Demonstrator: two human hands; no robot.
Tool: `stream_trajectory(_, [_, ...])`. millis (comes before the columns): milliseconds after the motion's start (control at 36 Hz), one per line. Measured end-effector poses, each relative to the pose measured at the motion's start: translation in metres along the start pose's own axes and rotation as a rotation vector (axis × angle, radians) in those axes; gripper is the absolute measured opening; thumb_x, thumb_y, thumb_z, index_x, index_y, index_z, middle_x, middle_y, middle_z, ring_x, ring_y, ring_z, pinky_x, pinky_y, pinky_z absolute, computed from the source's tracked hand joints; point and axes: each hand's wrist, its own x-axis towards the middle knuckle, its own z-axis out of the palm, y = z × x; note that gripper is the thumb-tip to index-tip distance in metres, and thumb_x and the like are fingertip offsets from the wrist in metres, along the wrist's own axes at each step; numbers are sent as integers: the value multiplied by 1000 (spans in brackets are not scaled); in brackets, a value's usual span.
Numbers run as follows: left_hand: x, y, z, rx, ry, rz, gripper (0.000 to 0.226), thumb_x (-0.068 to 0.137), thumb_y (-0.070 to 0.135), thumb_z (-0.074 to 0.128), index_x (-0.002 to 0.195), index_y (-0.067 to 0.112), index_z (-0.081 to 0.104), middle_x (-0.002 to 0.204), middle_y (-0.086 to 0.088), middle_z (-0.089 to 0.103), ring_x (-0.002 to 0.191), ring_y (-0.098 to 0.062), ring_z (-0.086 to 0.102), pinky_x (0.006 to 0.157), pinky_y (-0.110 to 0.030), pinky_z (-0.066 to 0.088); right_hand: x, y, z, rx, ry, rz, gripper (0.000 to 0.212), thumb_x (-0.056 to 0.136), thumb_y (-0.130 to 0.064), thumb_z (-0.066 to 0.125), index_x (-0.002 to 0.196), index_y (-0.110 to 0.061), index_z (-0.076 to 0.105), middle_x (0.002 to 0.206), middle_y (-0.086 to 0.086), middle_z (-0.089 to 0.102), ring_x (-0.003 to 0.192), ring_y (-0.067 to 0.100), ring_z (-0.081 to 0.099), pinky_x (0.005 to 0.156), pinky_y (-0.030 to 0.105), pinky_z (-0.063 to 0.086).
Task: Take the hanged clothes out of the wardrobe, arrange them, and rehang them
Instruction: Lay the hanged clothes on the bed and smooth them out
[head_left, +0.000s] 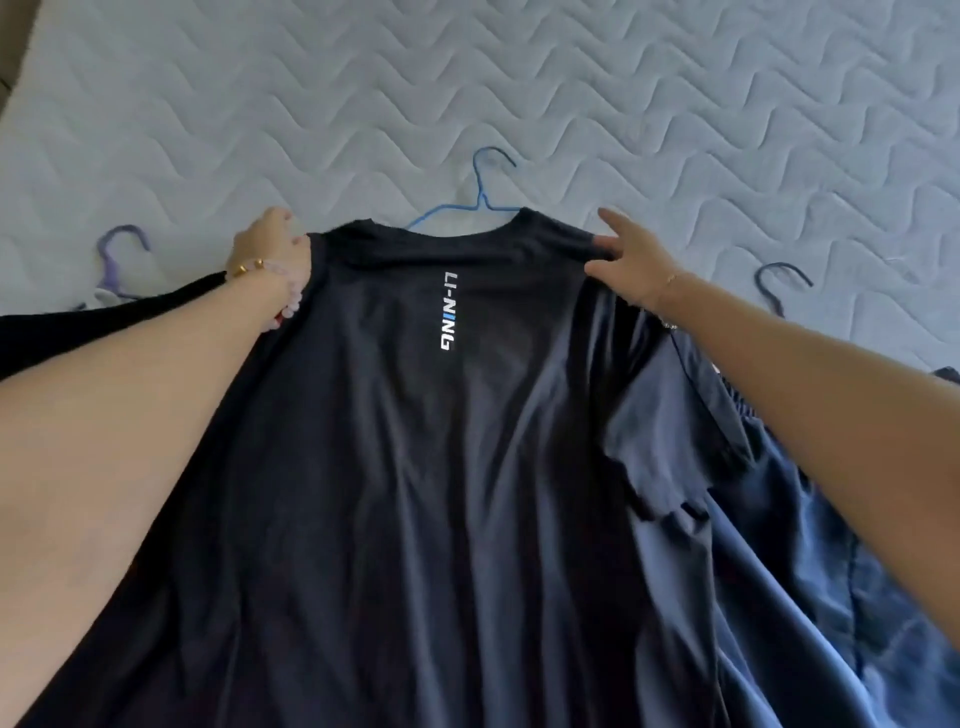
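A dark navy T-shirt (441, 467) lies back-up on the quilted mattress (519, 78), a blue wire hanger (480, 200) poking out of its collar. The left hand (272, 244) is closed on the shirt's left shoulder, while the right hand (621, 260) rests with fingers spread on the right shoulder. A purple hanger (122, 249) lies at left and a dark hanger (782, 278) at right, both on the mattress.

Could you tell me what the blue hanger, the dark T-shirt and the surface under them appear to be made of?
The blue hanger looks like thin coated wire: slim, twisted at the neck. The dark T-shirt seems a light, smooth synthetic knit, given its faint sheen and soft folds, though cotton blend is possible. The mattress cover looks like quilted pale fabric with stitched wave lines.
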Motion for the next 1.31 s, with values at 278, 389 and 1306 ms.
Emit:
stream_trajectory(278, [-191,-35,15,-208,-27,313,39,94,8,45,132,13,49,137,-4,50,128,-22,44,106,-31,32,-150,91,-39,205,297,189,31,85,-3,53,115,-12,59,86,-1,66,63,-2,57,73,25,48])
stream_trajectory(389, [-311,-40,31,-364,-179,245,35,92,0,47,119,16,61,120,12,58,116,-7,51,97,-3,28,-237,138,-47,185,341,325,32,86,-2,50,114,-13,60,94,2,68,64,-3,57,62,12,48])
stream_trajectory(1306, [-673,105,175,249,-233,-160,63,75,41,72,122,5,52,120,-15,58,108,-35,56,84,-44,44,-451,395,-199,-2,124,564,65,84,-20,63,141,-7,35,139,15,44,121,32,51,101,40,40])
